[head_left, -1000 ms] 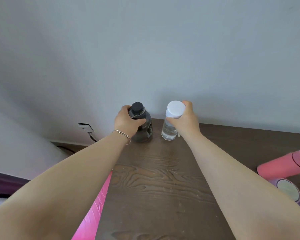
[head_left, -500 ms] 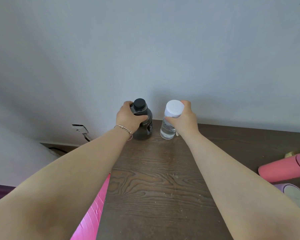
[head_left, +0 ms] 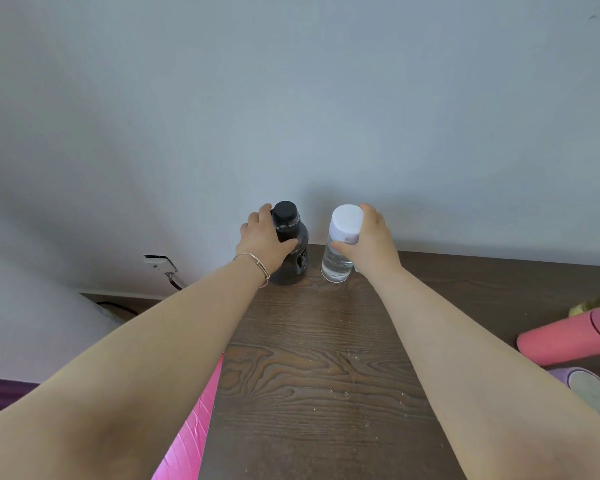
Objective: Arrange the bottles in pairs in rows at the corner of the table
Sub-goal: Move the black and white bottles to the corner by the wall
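A dark smoky bottle with a black cap stands upright at the far left corner of the dark wooden table, against the wall. My left hand wraps its shoulder from the left. Right beside it stands a clear bottle with a white cap, a small gap between the two. My right hand holds this clear bottle just under its cap from the right. Both bottles rest on the tabletop.
A pink bottle and a purple bottle lie on their sides at the table's right edge. A bright pink sheet hangs along the table's left edge. A wall socket with a cable is left of the table.
Both bottles have shifted slightly farther toward the wall corner and now sit on the table; my hands keep their hold, the fingers looser around them.
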